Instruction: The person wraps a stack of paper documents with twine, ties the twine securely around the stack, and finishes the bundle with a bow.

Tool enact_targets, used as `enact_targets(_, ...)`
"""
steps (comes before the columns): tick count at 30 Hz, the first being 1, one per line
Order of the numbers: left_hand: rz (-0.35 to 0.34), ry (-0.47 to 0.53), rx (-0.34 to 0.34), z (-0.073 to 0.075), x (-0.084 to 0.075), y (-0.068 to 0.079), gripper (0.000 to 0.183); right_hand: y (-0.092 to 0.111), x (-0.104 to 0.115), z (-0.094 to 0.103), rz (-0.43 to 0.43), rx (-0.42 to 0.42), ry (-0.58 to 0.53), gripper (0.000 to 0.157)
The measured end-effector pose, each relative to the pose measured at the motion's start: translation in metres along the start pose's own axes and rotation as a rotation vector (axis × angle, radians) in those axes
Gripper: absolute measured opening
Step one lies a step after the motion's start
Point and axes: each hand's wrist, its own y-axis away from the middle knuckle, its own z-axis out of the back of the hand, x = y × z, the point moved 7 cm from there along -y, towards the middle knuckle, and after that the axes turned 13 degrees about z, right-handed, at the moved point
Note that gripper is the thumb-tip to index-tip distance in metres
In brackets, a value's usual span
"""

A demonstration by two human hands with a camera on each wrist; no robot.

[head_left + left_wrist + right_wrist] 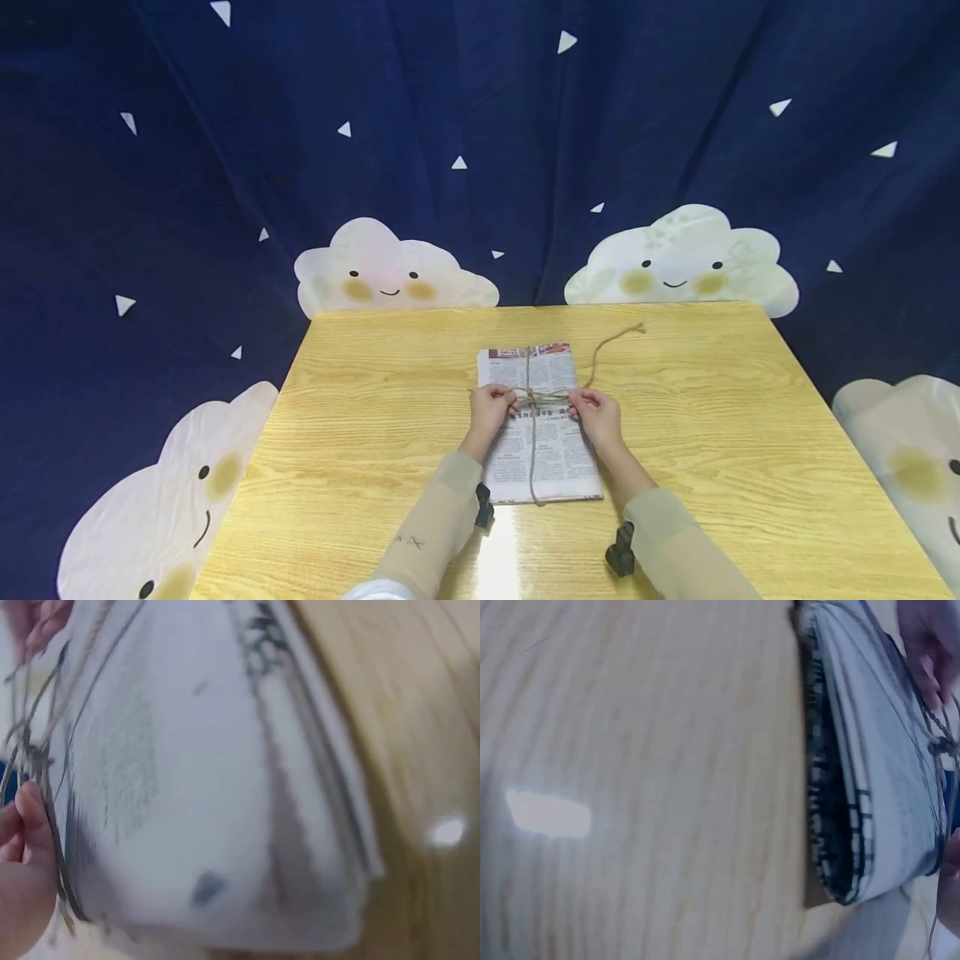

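A stack of folded newspapers point(555, 462) lies on the table, with brown twine point(533, 454) crossing it lengthwise and widthwise. A knot point(532, 400) sits where the strands cross, with loops reaching out to either side. My left hand point(491, 410) pinches the twine left of the knot between thumb and fingers. On the other side, at the stack's right edge, my right hand point(597, 415) pinches twine too. From it a loose end runs up onto the table. The left wrist view shows the knot point(34, 757) close to my left fingertips; the right wrist view is blurred.
The light wooden table point(360, 400) extends around the stack on all sides. Behind it hangs a dark blue curtain point(480, 100) with white triangles and smiling clouds. A small black device point(621, 550) is fixed at my right wrist, another point(484, 507) at my left.
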Motion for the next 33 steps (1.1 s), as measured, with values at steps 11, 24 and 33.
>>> enact_targets(11,0.075,0.214,-0.109,0.021,0.009,0.000,0.011,-0.006,-0.001,0.002,-0.069,-0.037,0.003,0.024)
enact_targets(24,0.102,0.345,-0.284,0.034,0.015,0.007,0.016,-0.013,0.003,0.006,-0.118,-0.094,0.000,0.027)
enact_targets(33,0.040,0.358,-0.305,0.038,0.013,0.008,0.013,-0.017,0.001,0.011,-0.108,-0.076,-0.010,0.026)
